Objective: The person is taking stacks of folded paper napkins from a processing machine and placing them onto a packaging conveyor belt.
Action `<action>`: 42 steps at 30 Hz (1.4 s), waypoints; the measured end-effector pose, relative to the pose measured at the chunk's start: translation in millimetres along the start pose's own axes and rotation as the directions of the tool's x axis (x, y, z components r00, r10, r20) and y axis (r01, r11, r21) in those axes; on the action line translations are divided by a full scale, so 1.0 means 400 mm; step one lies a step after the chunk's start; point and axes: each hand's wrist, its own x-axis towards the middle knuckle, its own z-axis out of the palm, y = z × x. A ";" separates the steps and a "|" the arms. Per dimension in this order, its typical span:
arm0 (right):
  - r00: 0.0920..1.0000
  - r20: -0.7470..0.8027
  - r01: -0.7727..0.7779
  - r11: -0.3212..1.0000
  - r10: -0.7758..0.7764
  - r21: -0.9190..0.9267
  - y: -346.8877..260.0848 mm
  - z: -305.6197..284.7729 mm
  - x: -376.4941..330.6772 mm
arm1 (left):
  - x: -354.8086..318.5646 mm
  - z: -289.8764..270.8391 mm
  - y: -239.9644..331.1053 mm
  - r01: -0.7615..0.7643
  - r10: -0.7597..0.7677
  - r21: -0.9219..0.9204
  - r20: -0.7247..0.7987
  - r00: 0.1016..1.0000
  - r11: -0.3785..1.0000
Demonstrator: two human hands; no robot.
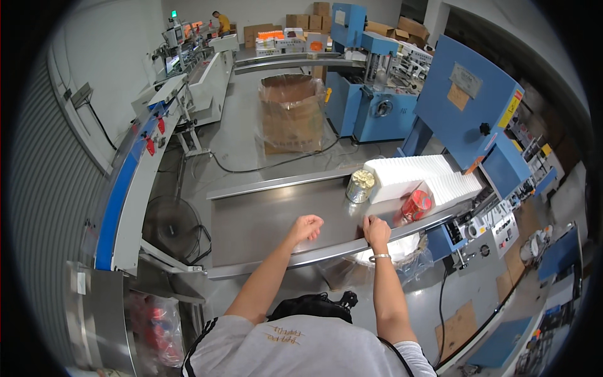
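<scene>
My left hand (307, 227) hovers over the metal trough (264, 220), fingers loosely curled and a little apart, with nothing seen in it. Closer to the trough's near rim, my right hand (377, 232) is closed; its fingers hide whatever it may hold. A silver-gold round container (360, 186) stands on the trough beyond my right hand. To the right of that hand sits a red round container (416, 205), tilted, with clear plastic about it. Long rows of thin white pieces packed together (414, 176) lie behind and beside both containers.
A blue machine (465, 94) rises at the right end of the trough. Under the near rim stands a plastic-lined bin (408, 251). A large lined cardboard box (292, 116) stands beyond. A conveyor with a blue belt (119, 195) runs along the left. Another person (222, 23) is far back.
</scene>
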 end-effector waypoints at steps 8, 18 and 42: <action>1.000 -0.015 -0.002 1.000 0.002 0.014 0.008 0.004 0.001 | 0.001 0.001 -0.004 -0.020 0.020 -0.029 0.004 1.000 0.999; 0.999 -0.031 -0.004 0.999 0.005 0.042 0.014 0.012 0.002 | 0.005 -0.004 -0.016 -0.063 0.064 -0.054 0.016 0.998 0.997; 1.000 -0.027 0.006 1.000 -0.005 0.024 0.003 0.001 0.000 | -0.014 0.004 0.025 0.026 -0.023 0.071 -0.043 0.999 0.997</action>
